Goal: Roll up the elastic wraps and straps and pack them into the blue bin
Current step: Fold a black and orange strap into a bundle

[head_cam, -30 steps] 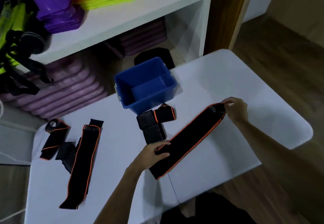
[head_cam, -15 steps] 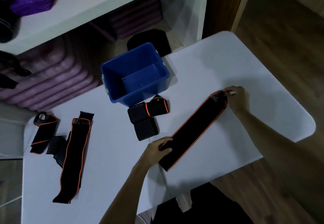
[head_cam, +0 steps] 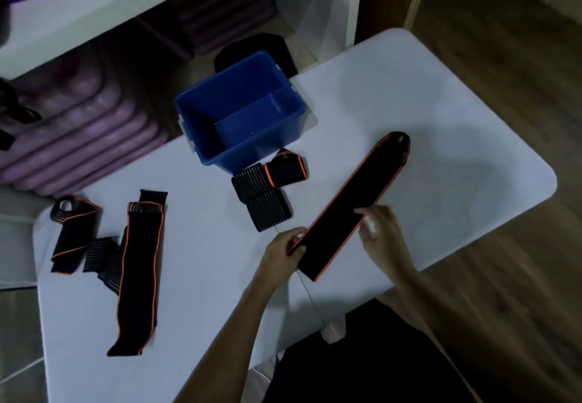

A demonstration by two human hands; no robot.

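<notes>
A long black wrap with orange edges (head_cam: 356,201) lies flat and diagonal on the white table (head_cam: 441,138). My left hand (head_cam: 283,248) pinches its left edge near the close end. My right hand (head_cam: 379,232) hovers at the wrap's right edge near the middle, fingers loosely extended, blurred. The blue bin (head_cam: 242,109) stands at the table's far edge with nothing in it. A folded black strap with an orange-trimmed cuff (head_cam: 267,188) lies just in front of the bin. Another long wrap (head_cam: 138,273) and a looped strap (head_cam: 71,232) lie at the left.
A white shelf unit (head_cam: 94,2) behind the table holds stacked purple mats (head_cam: 82,128). A dark round object (head_cam: 261,53) sits on the floor behind the bin. Wooden floor (head_cam: 504,40) runs along the table's right side.
My right hand has let go of the wrap's far end and moved back to its middle. The left hand keeps its hold. The view has tilted down.
</notes>
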